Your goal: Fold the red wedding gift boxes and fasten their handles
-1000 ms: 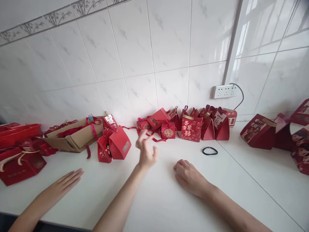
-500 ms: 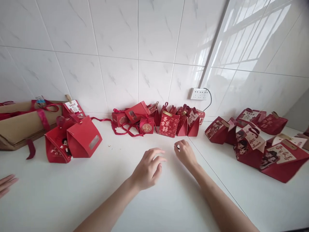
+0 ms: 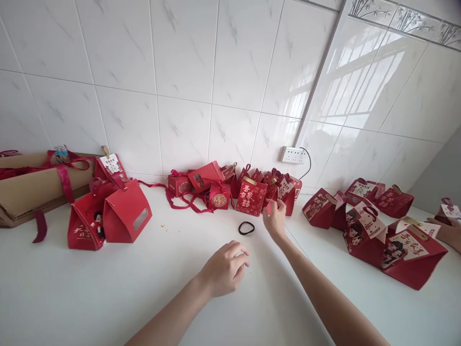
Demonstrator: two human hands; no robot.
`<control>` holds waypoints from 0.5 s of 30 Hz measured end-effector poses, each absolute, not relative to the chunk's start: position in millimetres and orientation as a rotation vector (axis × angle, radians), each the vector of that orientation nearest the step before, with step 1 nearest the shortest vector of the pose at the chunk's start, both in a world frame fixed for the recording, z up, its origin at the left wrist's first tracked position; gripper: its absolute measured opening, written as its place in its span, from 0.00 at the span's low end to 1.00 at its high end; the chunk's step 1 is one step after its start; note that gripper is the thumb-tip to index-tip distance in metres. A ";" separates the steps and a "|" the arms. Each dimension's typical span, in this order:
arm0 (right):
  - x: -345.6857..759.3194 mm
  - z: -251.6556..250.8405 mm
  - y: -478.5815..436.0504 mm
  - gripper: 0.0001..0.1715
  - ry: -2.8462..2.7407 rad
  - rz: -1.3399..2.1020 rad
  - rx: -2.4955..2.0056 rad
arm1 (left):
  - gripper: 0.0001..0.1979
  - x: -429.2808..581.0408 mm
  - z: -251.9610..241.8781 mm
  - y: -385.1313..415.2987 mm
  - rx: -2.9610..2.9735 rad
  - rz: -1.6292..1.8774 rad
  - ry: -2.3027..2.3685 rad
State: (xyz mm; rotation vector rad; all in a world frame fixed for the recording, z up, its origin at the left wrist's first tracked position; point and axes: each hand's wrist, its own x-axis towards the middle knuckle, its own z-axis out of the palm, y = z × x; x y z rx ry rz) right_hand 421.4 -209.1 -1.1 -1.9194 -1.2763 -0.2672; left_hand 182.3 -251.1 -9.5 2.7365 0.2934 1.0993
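Observation:
My left hand (image 3: pixel 225 266) rests on the white counter (image 3: pixel 108 288) with its fingers loosely curled and nothing in them. My right hand (image 3: pixel 274 218) reaches forward to a cluster of small red gift boxes (image 3: pixel 251 196) against the tiled wall. Its fingers are apart and the tips touch the lower edge of one red box (image 3: pixel 286 192). I cannot see a firm grip. A black hair tie (image 3: pixel 246 228) lies on the counter just left of my right hand.
Two larger red boxes (image 3: pixel 108 218) stand at the left, beside a brown cardboard box with red ribbons (image 3: pixel 32 187). More red boxes with picture tags (image 3: pixel 389 235) fill the right side. Another person's hand (image 3: pixel 448 231) shows at the right edge. A wall socket (image 3: pixel 292 154) sits above the cluster.
My right hand has left the hair tie and moved forward to the red boxes. My left hand dropped and curled on the counter. The view swung right; the other person's left-side hand is gone.

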 end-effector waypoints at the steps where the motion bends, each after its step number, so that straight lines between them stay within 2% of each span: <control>1: 431.4 3.6 -202.6 0.26 -1.224 -0.269 -1.931 | 0.12 182.9 -10.5 -250.4 2.735 1.102 0.293; 8: 464.5 8.1 -176.9 0.23 -1.187 -0.218 -1.910 | 0.10 186.3 -13.8 -249.3 2.748 1.142 0.266; 12: 471.4 6.8 -191.9 0.20 -1.135 -0.286 -1.890 | 0.11 183.2 -10.4 -248.3 2.735 1.097 0.313; 15: 492.5 14.5 -218.0 0.20 -0.991 -0.396 -1.923 | 0.13 182.9 -8.5 -248.3 2.729 1.076 0.322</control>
